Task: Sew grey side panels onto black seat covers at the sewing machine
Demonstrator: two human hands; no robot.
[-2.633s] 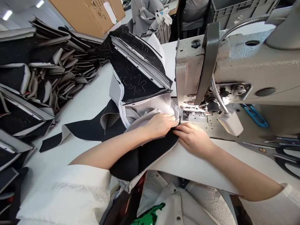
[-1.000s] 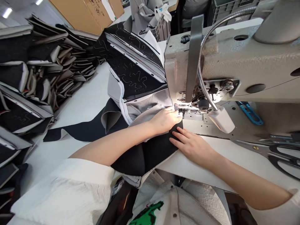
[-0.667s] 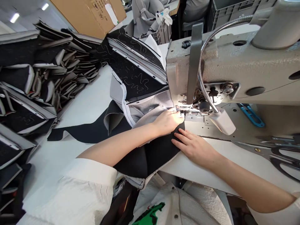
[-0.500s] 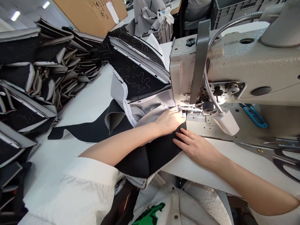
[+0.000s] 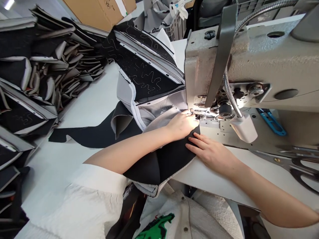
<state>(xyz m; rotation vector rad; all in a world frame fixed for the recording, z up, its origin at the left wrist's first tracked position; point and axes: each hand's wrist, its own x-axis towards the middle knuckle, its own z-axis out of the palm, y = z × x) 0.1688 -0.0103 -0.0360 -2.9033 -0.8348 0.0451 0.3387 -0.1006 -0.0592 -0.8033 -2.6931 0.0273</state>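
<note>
A padded fabric piece [image 5: 174,159], black on one face and grey mesh on the other, lies across the machine bed with its edge at the lit presser foot [image 5: 199,117] of the sewing machine [image 5: 239,66]. My left hand [image 5: 183,125] grips the fabric close beside the foot, its fingers curled and partly hidden by glare. Flat on the black face, near the fabric's right edge, rests my right hand [image 5: 209,151] with its fingers spread. The rest of the fabric, with a white-edged seam, spreads left and back over the table.
Stacked black and grey padded pieces [image 5: 62,63] crowd the table's left side. Blue thread snips [image 5: 271,122] lie on the machine bed, and scissors [image 5: 294,166] at the right edge. A lamp head [image 5: 243,128] hangs near the needle. A cardboard box [image 5: 99,13] stands behind.
The view has shifted slightly, with the machine sitting a little farther right. Both hands keep nearly the same places on the fabric.
</note>
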